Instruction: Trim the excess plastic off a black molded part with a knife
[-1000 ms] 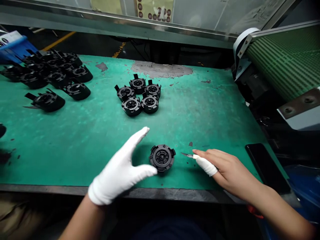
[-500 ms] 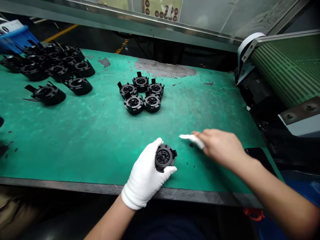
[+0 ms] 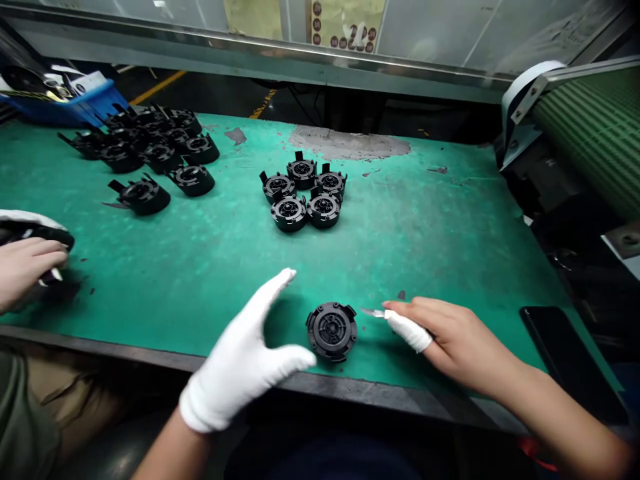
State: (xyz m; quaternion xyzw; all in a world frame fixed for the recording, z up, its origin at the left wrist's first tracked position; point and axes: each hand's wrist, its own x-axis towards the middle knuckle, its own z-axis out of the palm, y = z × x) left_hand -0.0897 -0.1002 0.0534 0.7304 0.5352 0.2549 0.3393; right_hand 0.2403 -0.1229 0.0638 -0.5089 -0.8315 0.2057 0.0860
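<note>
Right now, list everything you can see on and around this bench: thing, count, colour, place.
single round part: one, black, near edge, between the hands
part cluster: five, black, mid-table
part pile: about ten, black, far left
bin: one, blue, far left corner
table mat: one, green, worn
conveyor belt: one, green, right
phone: one, black, right near edge
co-worker's hand: one, left edge
left hand: white glove, open beside single round part
right hand: bare, taped finger, grip on small blade

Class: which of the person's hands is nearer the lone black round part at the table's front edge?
Left. The gloved left hand has its thumb touching the black round part; the right hand lies apart, right of it.
</note>
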